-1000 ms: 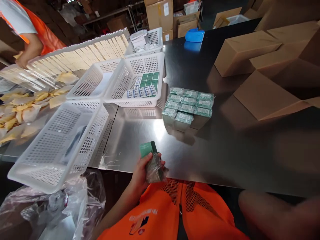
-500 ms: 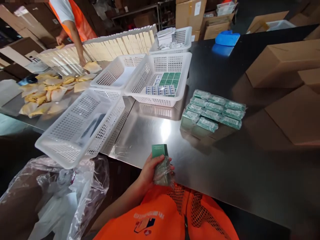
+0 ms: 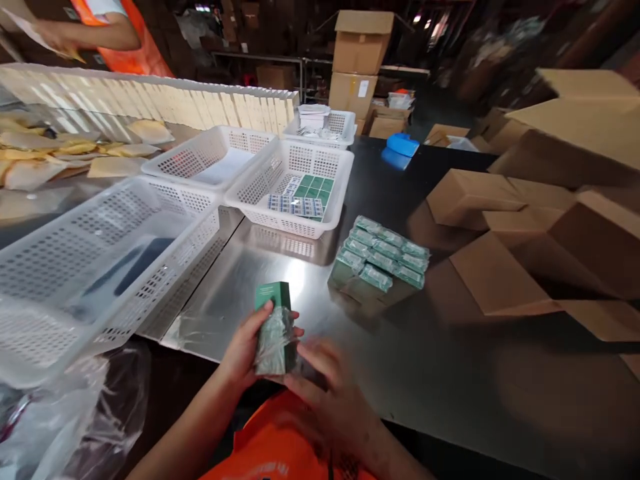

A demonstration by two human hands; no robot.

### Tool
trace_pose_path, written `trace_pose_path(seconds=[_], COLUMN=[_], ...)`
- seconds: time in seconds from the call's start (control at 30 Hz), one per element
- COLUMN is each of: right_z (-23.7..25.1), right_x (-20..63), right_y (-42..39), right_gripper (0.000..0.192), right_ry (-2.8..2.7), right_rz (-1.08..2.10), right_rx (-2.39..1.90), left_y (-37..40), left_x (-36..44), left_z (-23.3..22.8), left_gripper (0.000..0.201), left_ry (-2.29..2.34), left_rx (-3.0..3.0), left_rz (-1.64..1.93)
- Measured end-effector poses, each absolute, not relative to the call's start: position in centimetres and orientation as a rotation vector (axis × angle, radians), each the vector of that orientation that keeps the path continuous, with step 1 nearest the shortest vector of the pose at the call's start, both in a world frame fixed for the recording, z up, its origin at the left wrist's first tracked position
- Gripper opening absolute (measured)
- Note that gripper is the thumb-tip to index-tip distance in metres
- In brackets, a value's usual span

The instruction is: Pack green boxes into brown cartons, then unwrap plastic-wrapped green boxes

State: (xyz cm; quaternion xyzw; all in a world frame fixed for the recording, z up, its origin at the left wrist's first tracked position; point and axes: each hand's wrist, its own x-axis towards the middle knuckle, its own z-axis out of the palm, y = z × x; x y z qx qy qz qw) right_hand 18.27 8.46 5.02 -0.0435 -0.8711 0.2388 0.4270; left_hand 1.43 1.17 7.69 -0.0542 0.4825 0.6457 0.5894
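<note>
My left hand [image 3: 243,347] is closed around a green box [image 3: 273,293], held tilted over the table's near edge. Crumpled clear plastic wrap [image 3: 274,337] covers the lower part of the box, while its top end is bare. At the box's lower right is my right hand [image 3: 340,393], its fingers and thumb close to the wrap. Motion blurs that hand, so whether it pinches the film cannot be made out. Beyond my hands, a block of wrapped green boxes [image 3: 383,253] stands in rows on the metal table [image 3: 325,327].
A white basket [image 3: 313,230] holds green boxes and printed label sheets. More white baskets [image 3: 220,203] stand to its left. Open cartons [image 3: 505,280] lie at right. Plastic film [image 3: 80,420] hangs at lower left. A person [image 3: 133,40] in an orange vest works behind.
My right hand has come into view beside the wrapped box. The left hand still holds the box. The view has swung right, and the other person's arm is now raised.
</note>
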Motion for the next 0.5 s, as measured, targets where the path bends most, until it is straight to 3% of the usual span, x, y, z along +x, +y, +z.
trace_pose_path(seconds=[0.07,0.23,0.4,0.5], right_z=[4.8,4.7,5.2,5.5], right_x=[17.3,15.7,14.9,12.4], right_y=[8.7,9.1,10.3,11.9], right_gripper=[0.013,0.011,0.063,0.063], right_ry=[-2.155,-2.110,-1.910,-1.782], right_rz=[0.474,0.588,1.412,1.921], right_rx=[-0.114,-0.183,-0.590,-0.719], left_y=[0.9,0.2,-1.8,-3.0], left_x=[2.0,2.9,1.6,1.1], left_z=[7.5,6.2,5.8,5.8], left_gripper=[0.045,0.040,0.072,0.083], left_ry=[1.165,1.204,1.251,1.190], left_rx=[-0.080,0.010,0.127,0.141], left_rz=[1.561,1.611,1.602,1.616])
